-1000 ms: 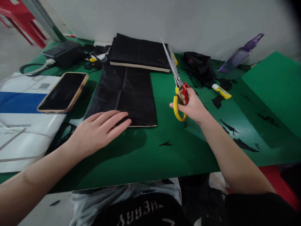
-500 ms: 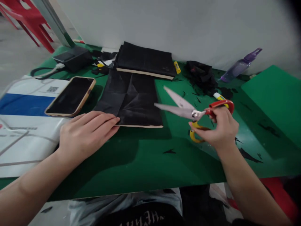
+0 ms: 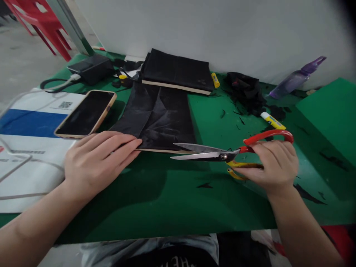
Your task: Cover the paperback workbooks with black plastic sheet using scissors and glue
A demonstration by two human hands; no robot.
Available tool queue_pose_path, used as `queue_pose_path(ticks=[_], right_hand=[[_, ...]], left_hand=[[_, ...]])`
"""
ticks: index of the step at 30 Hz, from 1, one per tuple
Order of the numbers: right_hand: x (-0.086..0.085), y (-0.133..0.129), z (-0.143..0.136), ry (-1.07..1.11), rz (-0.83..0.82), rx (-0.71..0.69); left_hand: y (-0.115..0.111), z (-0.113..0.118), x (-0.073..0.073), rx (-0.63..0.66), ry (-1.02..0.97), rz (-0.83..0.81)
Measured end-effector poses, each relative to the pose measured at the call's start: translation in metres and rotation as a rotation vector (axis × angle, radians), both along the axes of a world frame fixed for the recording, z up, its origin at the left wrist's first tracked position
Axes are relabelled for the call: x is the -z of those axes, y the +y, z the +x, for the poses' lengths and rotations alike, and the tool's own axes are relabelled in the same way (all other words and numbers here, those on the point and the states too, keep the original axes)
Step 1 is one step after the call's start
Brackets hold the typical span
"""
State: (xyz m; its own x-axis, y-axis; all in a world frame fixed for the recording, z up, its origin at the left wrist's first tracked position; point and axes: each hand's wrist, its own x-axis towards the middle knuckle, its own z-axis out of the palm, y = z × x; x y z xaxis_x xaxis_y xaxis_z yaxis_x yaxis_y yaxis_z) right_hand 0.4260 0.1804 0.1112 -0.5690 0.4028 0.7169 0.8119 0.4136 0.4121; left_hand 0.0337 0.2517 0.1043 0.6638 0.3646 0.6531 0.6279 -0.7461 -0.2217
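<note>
My left hand point(image 3: 97, 161) lies at the front left corner of a creased black sheet with a pale front edge point(image 3: 164, 120), fingers together and closed on that edge. The thumb is mostly hidden. Scissors point(image 3: 208, 152) with one red and one yellow handle are gripped in my right hand point(image 3: 276, 165). Their blades point left along the sheet's front edge, slightly apart. The upper blade overlaps the right part of the edge in view; whether material lies between the blades I cannot tell.
Behind the sheet lies a black-covered book point(image 3: 178, 70). A phone point(image 3: 86, 113) rests on a white and blue package point(image 3: 30, 144) at left, near a black adapter point(image 3: 90, 68). Glue sticks point(image 3: 272, 121), crumpled black scraps point(image 3: 244, 92) and a purple spray bottle point(image 3: 290, 83) stand or lie at right.
The scissors have swung down to the sheet's front edge, and their blades have nearly come together. My right hand has moved right and a little lower. The left hand stays at the corner.
</note>
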Motion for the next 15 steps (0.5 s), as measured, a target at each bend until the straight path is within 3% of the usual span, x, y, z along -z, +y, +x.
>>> queue_pose_path(ticks=[15], right_hand=[[0.0060, -0.0040, -0.0074, 0.042, -0.217, 0.082]], left_hand=[[0.0012, -0.0005, 0.0015, 0.047, 0.027, 0.036]])
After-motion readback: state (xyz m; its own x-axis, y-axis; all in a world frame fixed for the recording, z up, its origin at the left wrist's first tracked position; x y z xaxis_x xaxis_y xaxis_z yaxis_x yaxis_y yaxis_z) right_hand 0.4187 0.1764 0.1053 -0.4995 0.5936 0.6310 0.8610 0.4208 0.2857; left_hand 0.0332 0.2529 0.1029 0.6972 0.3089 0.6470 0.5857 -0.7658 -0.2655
